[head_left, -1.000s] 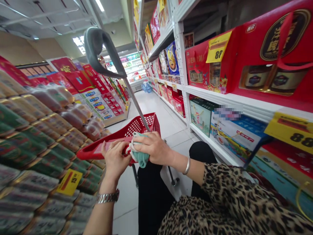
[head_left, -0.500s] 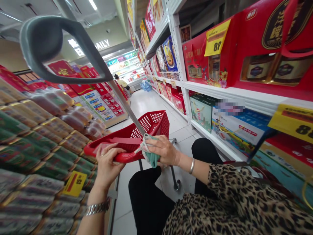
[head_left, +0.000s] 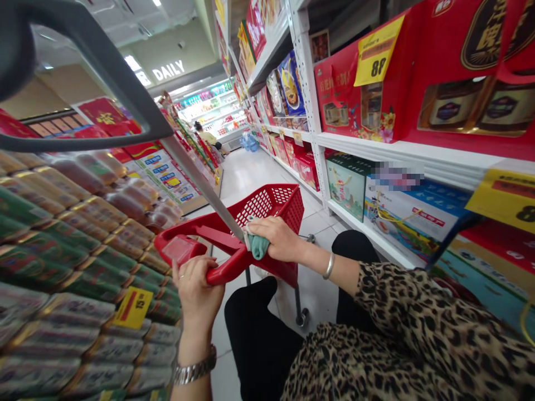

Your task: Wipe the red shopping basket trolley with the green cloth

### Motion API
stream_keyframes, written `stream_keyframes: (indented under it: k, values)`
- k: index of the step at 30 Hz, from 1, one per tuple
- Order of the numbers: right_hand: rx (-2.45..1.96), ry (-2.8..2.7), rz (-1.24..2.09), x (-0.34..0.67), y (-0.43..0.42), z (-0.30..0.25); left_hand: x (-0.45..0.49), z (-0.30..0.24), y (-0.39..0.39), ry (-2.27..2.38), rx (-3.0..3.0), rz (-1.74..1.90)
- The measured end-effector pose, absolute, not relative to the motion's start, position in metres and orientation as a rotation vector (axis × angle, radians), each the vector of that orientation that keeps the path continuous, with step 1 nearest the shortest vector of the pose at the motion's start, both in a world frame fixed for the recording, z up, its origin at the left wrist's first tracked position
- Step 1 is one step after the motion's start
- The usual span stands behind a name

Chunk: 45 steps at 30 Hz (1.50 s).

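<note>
White metal shelves (head_left: 376, 149) stand right of a red plastic cart (head_left: 297, 209). The left hand (head_left: 199, 287) curls its fingers round the near handle (head_left: 234, 266); the right hand (head_left: 281, 236), fingers together, holds a crumpled green cloth (head_left: 259, 248) against it. Wiping, apparently; the next stroke calls for bracing.

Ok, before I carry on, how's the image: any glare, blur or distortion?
Head view: the lit white display shelves at the aisle's end look washed out, with sheen on the pale tiled floor; same head view, the stacked shiny green-and-gold packs stretch and smear toward the left edge; also head view, the green folded cloth and bare right hand look reasonably clear.
</note>
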State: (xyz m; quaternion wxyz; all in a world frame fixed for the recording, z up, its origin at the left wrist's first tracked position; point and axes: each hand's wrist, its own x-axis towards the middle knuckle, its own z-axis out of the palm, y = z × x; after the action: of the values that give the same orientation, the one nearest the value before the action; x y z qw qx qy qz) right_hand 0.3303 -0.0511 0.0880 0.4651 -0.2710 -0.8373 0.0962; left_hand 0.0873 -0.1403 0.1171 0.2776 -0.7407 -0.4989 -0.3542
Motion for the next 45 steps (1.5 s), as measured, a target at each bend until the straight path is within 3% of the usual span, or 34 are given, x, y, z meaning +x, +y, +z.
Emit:
stream_keyframes:
  k: [14,25,34,45]
  values:
    - [-1.423,-2.193,0.253,0.363,-0.014,0.085,0.058,0.126,-0.129,-1.395,-2.143,-0.99]
    - [-0.58,-2.016,-0.214,0.307,-0.089,0.062,0.059,0.105,-0.125,-1.589,-1.994,-1.046]
    - [-0.661,-1.951,-0.386,0.303,-0.082,-0.041,0.039,0.115,-0.146,-2.037,-2.24,-0.938]
    - [-0.726,-2.13,-0.504,0.317,-0.086,-0.112,0.069,0.113,-0.137,-2.051,-2.001,-1.38]
